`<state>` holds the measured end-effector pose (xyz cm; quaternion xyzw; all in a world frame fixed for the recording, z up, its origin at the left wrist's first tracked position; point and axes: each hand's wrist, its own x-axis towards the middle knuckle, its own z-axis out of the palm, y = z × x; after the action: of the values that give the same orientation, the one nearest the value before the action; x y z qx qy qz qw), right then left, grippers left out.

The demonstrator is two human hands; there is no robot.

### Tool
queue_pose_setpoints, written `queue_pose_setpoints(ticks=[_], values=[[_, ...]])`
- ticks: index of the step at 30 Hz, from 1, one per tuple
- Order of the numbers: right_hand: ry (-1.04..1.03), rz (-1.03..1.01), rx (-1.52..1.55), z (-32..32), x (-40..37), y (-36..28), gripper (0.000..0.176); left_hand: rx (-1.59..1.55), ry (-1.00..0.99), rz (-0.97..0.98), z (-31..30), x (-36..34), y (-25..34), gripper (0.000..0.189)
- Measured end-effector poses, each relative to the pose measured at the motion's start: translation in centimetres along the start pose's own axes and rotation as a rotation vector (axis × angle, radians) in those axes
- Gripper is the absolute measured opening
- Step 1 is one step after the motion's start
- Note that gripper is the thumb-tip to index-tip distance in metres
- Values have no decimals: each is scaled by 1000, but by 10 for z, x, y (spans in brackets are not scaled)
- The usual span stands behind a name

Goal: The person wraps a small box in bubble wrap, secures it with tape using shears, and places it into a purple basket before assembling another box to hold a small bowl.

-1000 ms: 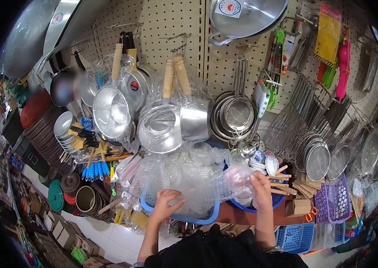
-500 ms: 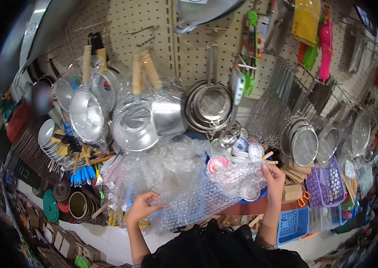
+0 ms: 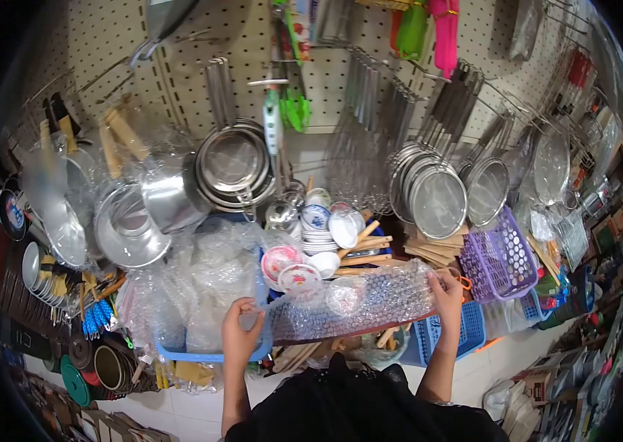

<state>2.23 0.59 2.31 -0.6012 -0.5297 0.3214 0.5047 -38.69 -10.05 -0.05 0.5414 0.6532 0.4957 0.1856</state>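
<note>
Between my hands stretches a clear sheet of bubble wrap (image 3: 385, 300), pulled fairly flat over the front of the counter. My left hand (image 3: 242, 333) pinches its left end, beside the blue basket (image 3: 208, 357). At the other end my right hand (image 3: 445, 296) grips the upper right corner between thumb and fingers. Through the sheet a red-patterned bowl (image 3: 345, 296) shows, partly veiled. Just behind the sheet are a pink bowl (image 3: 282, 259), a flower-patterned bowl (image 3: 299, 277) and a stack of white bowls (image 3: 318, 241).
Crumpled clear plastic (image 3: 212, 272) fills the blue basket. Wooden handles (image 3: 364, 259) lie right of the bowls. Strainers (image 3: 438, 205) and pans (image 3: 131, 236) hang on the pegboard. A purple basket (image 3: 499, 261) and a blue crate (image 3: 466, 324) stand at the right.
The view has turned right. The bubble wrap has moved right, from in front of the plastic-filled basket to the bowls, and now hangs flatter. Both hands keep hold of its ends.
</note>
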Motion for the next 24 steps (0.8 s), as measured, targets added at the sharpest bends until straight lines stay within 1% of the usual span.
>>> queue_pose_setpoints(ticks=[1,3,5,6,8,9,10,12,13,14,15,17,20,23,24], values=[[-19,50,-64,-10,0,2,15,-33,-32,-18,12,-2,7,35],[-81,-8,-251,-28,4,7,14,-101,-92,-52,34,-5,23,40],[-148,-47,-406,-52,8,26,17,-101,-91,-81,54,-10,33,43],[-182,-15,-428,-62,9,36,19,-100,-90,-95,64,-15,36,45],[-253,49,-466,-80,14,53,22,18,-51,-82,83,-22,41,47],[-234,58,-522,-83,13,46,23,107,-26,-70,92,-25,45,47],[-241,72,-475,-88,15,57,23,199,-1,-57,100,-29,50,47],[-251,100,-373,-95,18,87,23,367,224,53,129,-45,67,50],[-205,83,-472,-94,18,88,22,460,324,123,147,-54,77,51],[-188,67,-478,-94,18,90,21,552,425,194,161,-66,84,53],[-172,51,-484,-93,18,92,21,471,326,268,180,-85,72,58],[-157,49,-495,-91,18,91,20,334,32,247,212,-115,69,58],[-174,-38,-537,-83,18,103,21,464,-108,199,259,-123,84,55],[-275,-58,-507,-77,16,115,18,461,-173,-22,300,-125,67,53],[-307,-63,-488,-73,15,118,18,516,-206,-27,312,-126,54,54]])
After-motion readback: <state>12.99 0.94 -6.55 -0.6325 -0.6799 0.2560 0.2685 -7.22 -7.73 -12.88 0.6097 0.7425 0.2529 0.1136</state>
